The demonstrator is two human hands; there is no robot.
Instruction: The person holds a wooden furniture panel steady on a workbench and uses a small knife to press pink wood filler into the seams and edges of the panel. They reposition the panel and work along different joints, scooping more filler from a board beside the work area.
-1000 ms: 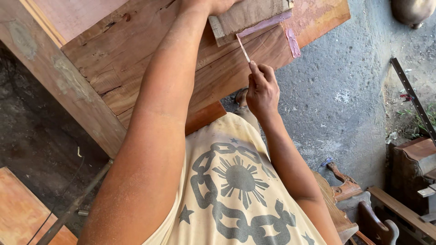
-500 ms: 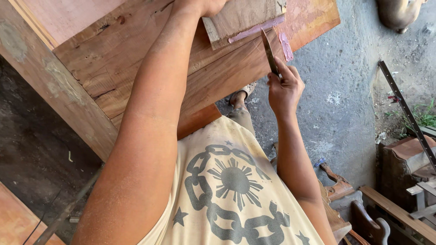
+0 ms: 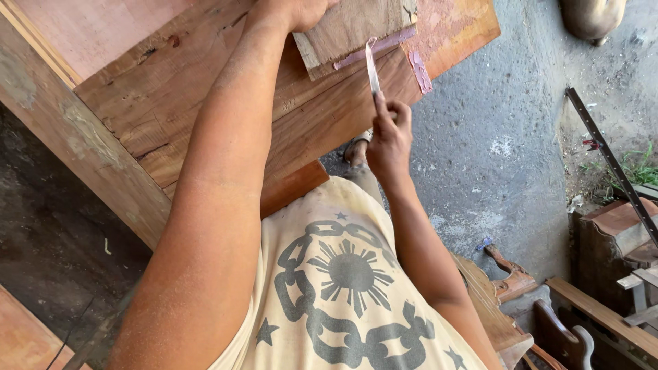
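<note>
Two hands work at the reddish wooden panel (image 3: 205, 103). A small board (image 3: 356, 27) lies on it at the upper edge of view, with a strip of pinkish putty (image 3: 373, 51) along its lower edge. The left hand (image 3: 298, 10) presses flat on the small board, partly out of view. The right hand (image 3: 389, 133), just below, is closed around a thin blade (image 3: 372, 65) whose tip touches the putty strip.

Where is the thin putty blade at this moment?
In the head view, top centre, the thin blade is pinched in the right hand, its tip on the pinkish filler line along the small wood block that the left hand holds down.
</note>
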